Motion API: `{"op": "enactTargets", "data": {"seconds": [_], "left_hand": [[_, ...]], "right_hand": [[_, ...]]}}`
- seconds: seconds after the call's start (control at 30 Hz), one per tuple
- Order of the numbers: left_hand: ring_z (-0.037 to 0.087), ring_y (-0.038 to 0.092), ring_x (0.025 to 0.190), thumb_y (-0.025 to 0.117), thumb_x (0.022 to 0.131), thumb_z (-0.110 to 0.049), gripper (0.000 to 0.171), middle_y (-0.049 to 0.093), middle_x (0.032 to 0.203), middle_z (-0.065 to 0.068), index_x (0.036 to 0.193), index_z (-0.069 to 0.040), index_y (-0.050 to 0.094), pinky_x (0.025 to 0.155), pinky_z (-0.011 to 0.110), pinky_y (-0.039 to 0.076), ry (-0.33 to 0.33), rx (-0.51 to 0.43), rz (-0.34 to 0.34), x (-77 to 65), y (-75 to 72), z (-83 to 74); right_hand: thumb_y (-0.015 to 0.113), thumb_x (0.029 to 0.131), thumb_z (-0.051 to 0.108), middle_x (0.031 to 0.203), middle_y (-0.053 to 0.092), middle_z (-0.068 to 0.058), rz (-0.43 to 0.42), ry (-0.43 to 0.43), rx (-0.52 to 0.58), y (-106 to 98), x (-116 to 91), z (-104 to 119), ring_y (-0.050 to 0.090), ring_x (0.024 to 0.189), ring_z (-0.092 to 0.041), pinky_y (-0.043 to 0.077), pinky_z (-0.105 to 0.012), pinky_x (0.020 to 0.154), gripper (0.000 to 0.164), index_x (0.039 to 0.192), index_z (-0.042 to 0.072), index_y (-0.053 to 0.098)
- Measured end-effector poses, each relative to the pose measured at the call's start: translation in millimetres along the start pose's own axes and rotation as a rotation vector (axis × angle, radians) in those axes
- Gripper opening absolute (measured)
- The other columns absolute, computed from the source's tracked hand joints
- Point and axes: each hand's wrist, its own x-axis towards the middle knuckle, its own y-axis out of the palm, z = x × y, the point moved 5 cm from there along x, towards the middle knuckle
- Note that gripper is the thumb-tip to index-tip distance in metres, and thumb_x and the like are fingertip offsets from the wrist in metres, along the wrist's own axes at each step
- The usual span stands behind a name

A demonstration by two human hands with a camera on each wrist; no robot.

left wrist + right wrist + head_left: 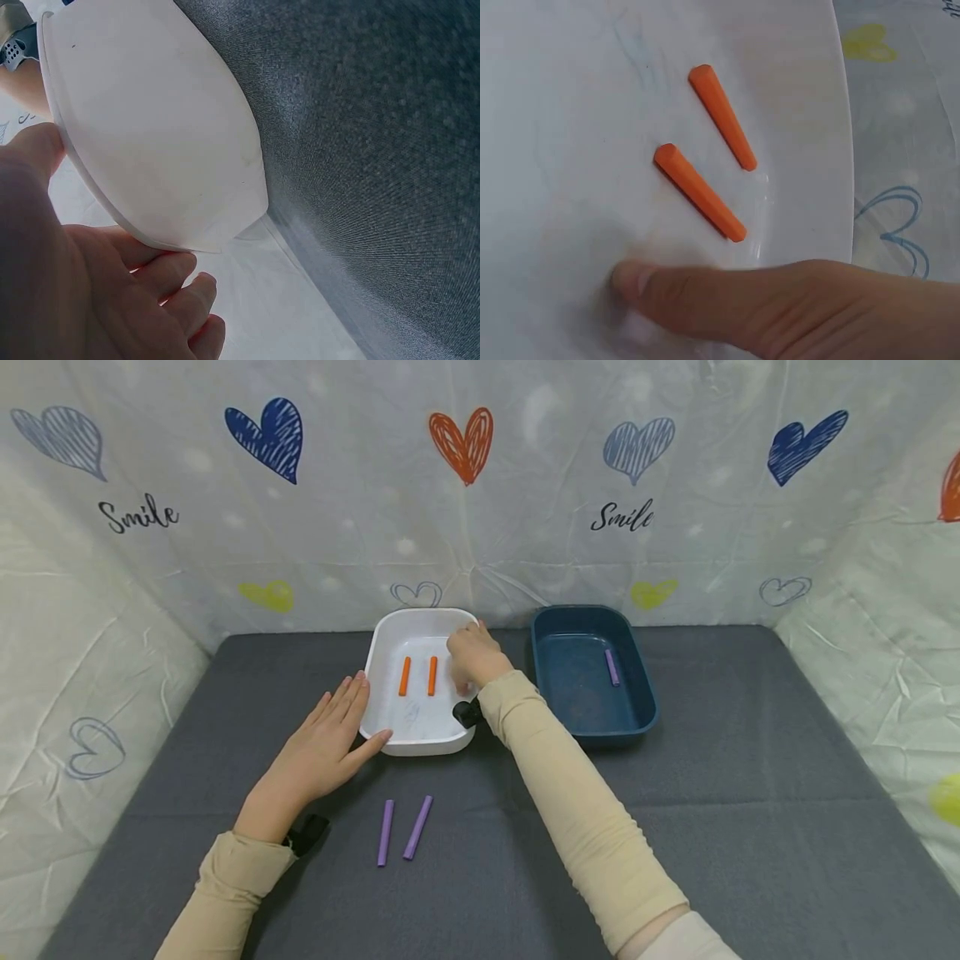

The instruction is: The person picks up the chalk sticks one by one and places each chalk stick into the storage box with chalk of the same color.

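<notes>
Left hand [322, 753]: being rested, fingers loose, against white tray [422, 749]; nothing being grasped.
Right hand [476, 657]: being held inside white tray; fingertips being hidden, grip can't tell.
Orange sticks [405, 677]: two being seen in white tray, apart.
Purple sticks [385, 833]: two being seen on table [720, 827], one in blue tray [573, 689].
Stick handling: probably best being pinched mid-length, tray being steadied lightly.

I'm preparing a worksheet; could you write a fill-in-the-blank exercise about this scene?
In the white rounded-rectangular tray, two slim ____ sticks are visible.
The dark-blue rounded-rectangular tray contains exactly ____ slim purple stick.
On the grey cloth, ____ slim purple sticks lie.
The hand nearer the dark-blue tray is the person's ____.

orange; one; two; right
</notes>
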Motion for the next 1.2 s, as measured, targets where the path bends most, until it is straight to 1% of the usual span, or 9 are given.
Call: {"op": "enactTargets", "data": {"seconds": [0.17,0.5,0.67,0.8,0.93,1.07,1.2], "left_hand": [[0.036,0.007,0.151,0.042,0.103,-0.054,0.086,0.005,0.164,0.021,0.156,0.005,0.008,0.121,0.052,0.009,-0.002,0.003,0.003,0.2,-0.2,0.3],[0.036,0.007,0.151,0.043,0.103,-0.053,0.086,0.005,0.164,0.021,0.156,0.005,0.009,0.121,0.053,0.01,-0.002,0.011,0.006,-0.5,-1.3,-0.1],[0.036,0.007,0.151,0.042,0.103,-0.054,0.086,0.005,0.164,0.02,0.156,0.005,0.008,0.121,0.053,0.01,-0.001,0.014,0.003,0.0,-0.4,0.6],[0.036,0.007,0.151,0.041,0.103,-0.054,0.086,0.004,0.164,0.02,0.156,0.005,0.008,0.121,0.053,0.01,-0.001,0.013,0.004,0.0,0.8,1.1],[0.036,0.006,0.151,0.041,0.103,-0.054,0.086,0.004,0.164,0.02,0.156,0.005,0.008,0.121,0.052,0.008,-0.003,0.007,0.006,-0.4,0.3,0.4],[0.036,0.006,0.151,0.041,0.103,-0.054,0.086,0.004,0.164,0.02,0.156,0.005,0.008,0.121,0.052,0.009,-0.005,0.011,0.009,-0.3,-0.1,-0.3],[0.036,0.006,0.151,0.041,0.103,-0.054,0.086,0.004,0.164,0.02,0.156,0.005,0.008,0.121,0.053,0.009,-0.007,0.016,0.015,0.1,-0.2,-0.6]], "right_hand": [[0.084,0.076,0.017,0.128,0.058,-0.008,-0.006,-0.001,0.006,2.7,0.5,-0.5,0.034,0.138,-0.026,0.006,-0.04,0.123,0.039,0.111,0.01,0.067],[0.084,0.075,0.018,0.13,0.056,-0.01,-0.005,-0.034,-0.002,2.6,-1.7,0.0,0.032,0.138,-0.029,0.009,-0.043,0.123,0.041,0.112,0.01,0.068],[0.084,0.074,0.017,0.127,0.056,-0.011,-0.003,-0.054,0.007,2.0,-3.2,0.1,0.032,0.136,-0.03,0.01,-0.046,0.122,0.038,0.108,0.01,0.067],[0.084,0.074,0.016,0.126,0.055,-0.009,0.02,-0.057,0.012,3.7,-1.4,-0.6,0.03,0.136,-0.029,0.009,-0.047,0.122,0.036,0.105,0.01,0.067],[0.083,0.075,0.016,0.13,0.053,-0.009,0.038,-0.053,0.008,5.3,0.5,-1.1,0.028,0.138,-0.029,0.008,-0.047,0.122,0.039,0.11,0.011,0.067],[0.083,0.075,0.019,0.132,0.053,-0.009,0.034,-0.051,0.013,5.1,0.6,-0.9,0.027,0.139,-0.028,0.009,-0.049,0.122,0.043,0.114,0.011,0.067],[0.083,0.079,0.032,0.14,0.052,-0.009,0.016,-0.048,0.082,4.4,-1.0,-1.2,0.023,0.143,-0.028,0.008,-0.051,0.122,0.059,0.13,0.01,0.063]]}}
